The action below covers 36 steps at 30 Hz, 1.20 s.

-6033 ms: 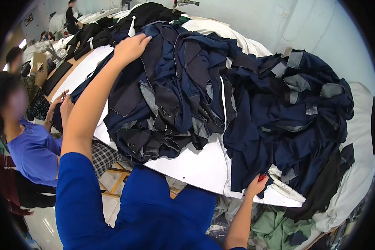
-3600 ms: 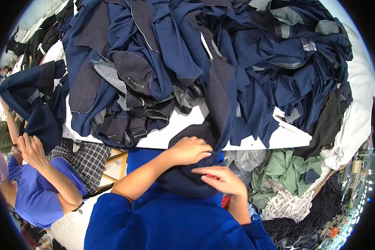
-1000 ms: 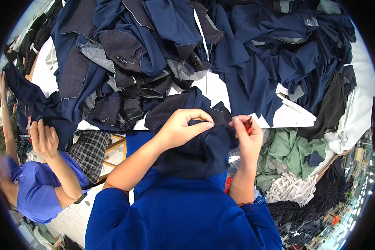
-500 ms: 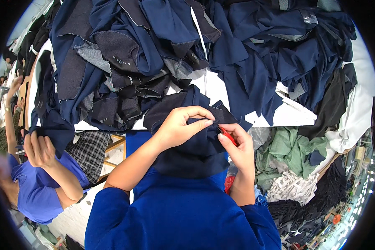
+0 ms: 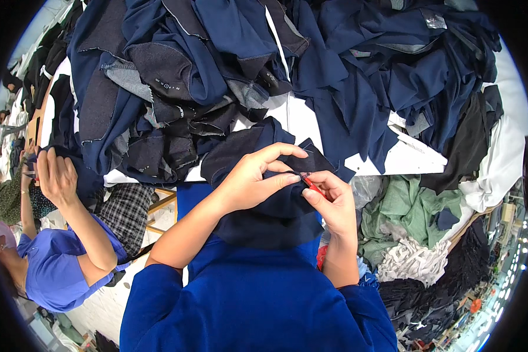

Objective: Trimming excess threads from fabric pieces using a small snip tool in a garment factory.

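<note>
Both hands — left hand [image 5: 253, 182], right hand [image 5: 330, 202] — pinch a dark navy cloth piece [image 5: 270, 176] (hanging lengthwise toward the person).

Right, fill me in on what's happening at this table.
A person in a blue top holds a dark navy fabric piece up at the table edge, left hand pinching it while the right hand works a small red tool at it. A big heap of navy garments covers the white table. A co-worker handles cloth on the left.
</note>
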{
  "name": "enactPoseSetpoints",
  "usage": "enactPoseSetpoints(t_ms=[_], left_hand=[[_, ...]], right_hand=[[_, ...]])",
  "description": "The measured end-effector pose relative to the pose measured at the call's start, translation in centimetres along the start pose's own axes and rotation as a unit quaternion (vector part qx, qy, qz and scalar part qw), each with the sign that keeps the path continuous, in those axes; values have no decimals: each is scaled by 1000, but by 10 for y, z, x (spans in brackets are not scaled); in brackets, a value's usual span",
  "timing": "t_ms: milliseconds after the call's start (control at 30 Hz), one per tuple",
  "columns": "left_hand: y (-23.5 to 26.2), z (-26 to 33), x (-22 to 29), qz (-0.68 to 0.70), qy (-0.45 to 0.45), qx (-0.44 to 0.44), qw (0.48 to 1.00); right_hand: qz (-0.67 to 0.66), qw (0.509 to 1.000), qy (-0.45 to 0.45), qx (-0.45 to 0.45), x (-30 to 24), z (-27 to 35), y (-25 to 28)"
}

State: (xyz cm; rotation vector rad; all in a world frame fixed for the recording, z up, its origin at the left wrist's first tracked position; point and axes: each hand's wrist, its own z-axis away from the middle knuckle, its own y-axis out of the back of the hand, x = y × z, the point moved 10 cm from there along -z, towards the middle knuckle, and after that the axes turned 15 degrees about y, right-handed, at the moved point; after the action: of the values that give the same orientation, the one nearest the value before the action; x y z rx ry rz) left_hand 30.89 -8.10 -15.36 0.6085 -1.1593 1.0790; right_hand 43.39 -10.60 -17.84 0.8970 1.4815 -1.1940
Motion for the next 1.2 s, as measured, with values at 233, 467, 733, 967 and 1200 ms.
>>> enactPoseSetpoints(t_ms=[233,467,733,967,1200], left_hand=[[0,2,1,21,-9,-16,1000],[0,2,3,40,-3,-16,999],[-4,-1,-14,110,78,-58,989],[-2,3,-15,137,96,-41,985],[-3,9,1,115,44,-32,992]], right_hand=[[10,1000,-1,-5,7,0,1],[62,998,18,-14,-6,-2,-7],[10,994,57,90,-16,-1,9],[-13,995,46,82,-28,-3,-5],[41,994,75,73,-27,-1,-3]])
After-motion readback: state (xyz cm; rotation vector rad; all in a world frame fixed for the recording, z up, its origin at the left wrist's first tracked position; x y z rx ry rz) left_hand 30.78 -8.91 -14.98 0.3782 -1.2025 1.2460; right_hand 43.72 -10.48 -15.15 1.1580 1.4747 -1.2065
